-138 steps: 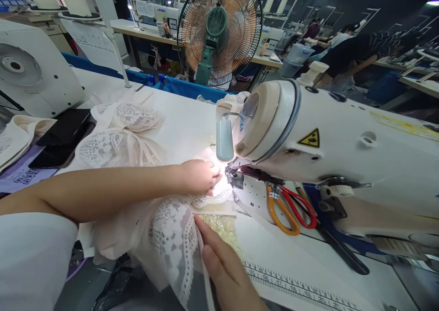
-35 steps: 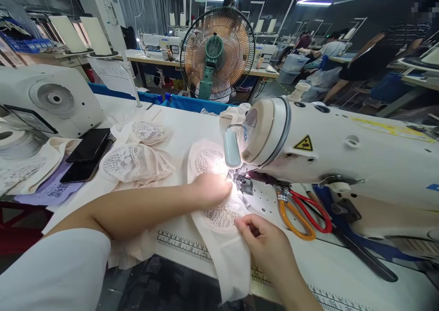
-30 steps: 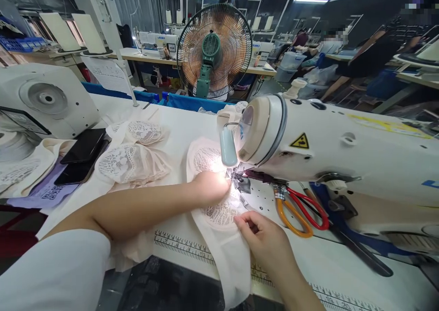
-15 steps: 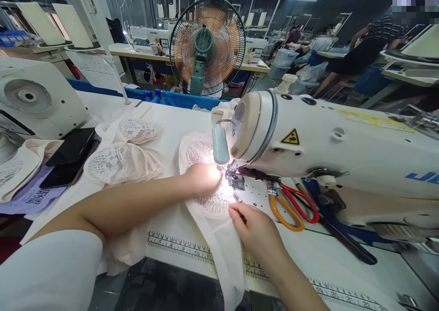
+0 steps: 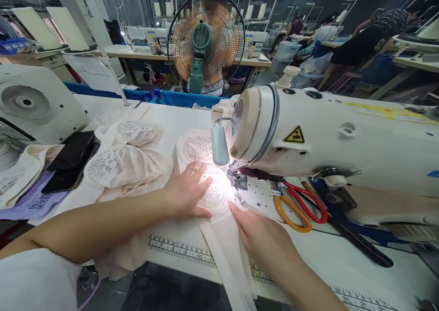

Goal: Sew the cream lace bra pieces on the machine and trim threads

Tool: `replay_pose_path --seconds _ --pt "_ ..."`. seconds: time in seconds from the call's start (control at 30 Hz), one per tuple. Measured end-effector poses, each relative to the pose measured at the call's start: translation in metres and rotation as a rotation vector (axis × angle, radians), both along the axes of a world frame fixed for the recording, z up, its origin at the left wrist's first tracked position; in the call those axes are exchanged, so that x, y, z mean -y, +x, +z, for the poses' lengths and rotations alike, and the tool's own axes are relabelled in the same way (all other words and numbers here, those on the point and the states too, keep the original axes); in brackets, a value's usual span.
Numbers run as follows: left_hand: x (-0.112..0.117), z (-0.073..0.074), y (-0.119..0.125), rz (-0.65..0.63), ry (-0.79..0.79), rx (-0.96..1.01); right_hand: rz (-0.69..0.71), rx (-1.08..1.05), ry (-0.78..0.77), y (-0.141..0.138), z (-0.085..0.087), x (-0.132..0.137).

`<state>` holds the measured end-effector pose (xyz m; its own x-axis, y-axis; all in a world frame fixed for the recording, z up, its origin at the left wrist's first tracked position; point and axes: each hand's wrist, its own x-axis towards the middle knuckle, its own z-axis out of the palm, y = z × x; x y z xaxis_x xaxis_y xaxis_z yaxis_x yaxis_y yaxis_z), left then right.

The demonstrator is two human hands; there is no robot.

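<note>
A pale pink lace bra (image 5: 219, 192) lies under the needle area of the sewing machine (image 5: 308, 132), its band (image 5: 226, 256) hanging over the table's front edge. My left hand (image 5: 187, 190) rests flat on the lace with fingers spread, left of the brightly lit needle. At the bra's lower right edge, my right hand (image 5: 255, 228) has its fingers closed on the fabric; the fingertips underneath are hidden. The presser foot (image 5: 235, 176) is partly lost in glare.
Scissors with red and orange handles (image 5: 297, 208) lie under the machine arm. More lace bras (image 5: 123, 164) are heaped at left, beside black phones (image 5: 70, 160). A ruler strip (image 5: 181, 249) runs along the front edge. A large fan (image 5: 202, 41) stands behind the table.
My left hand has drawn back from the needle, left and down, and its fingers have spread on the lace. The right hand stays at the bra's edge. The view has shifted slightly.
</note>
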<state>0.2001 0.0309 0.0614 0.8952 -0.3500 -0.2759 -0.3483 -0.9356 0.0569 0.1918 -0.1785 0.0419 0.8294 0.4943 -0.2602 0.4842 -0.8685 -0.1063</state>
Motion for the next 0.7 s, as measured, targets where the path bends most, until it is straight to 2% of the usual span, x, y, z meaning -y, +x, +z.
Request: replay_pose_path --seconds 0.17,0.4,0.57,0.7 --pt "-0.007 -0.009 0.016 0.034 -0.041 -0.044 -0.019 -0.058 -0.056 0.011 0.010 -0.009" --pt "-0.011 0.000 0.041 0.036 -0.061 -0.089 -0.068 -0.123 -0.138 0.019 0.019 -0.020" --pt "-0.016 0.004 0.062 -0.002 -0.086 -0.105 -0.039 -0.088 -0.135 0.020 0.016 -0.019" --pt "-0.018 0.007 0.076 -0.047 -0.135 -0.096 0.000 -0.064 -0.102 0.013 0.009 -0.008"
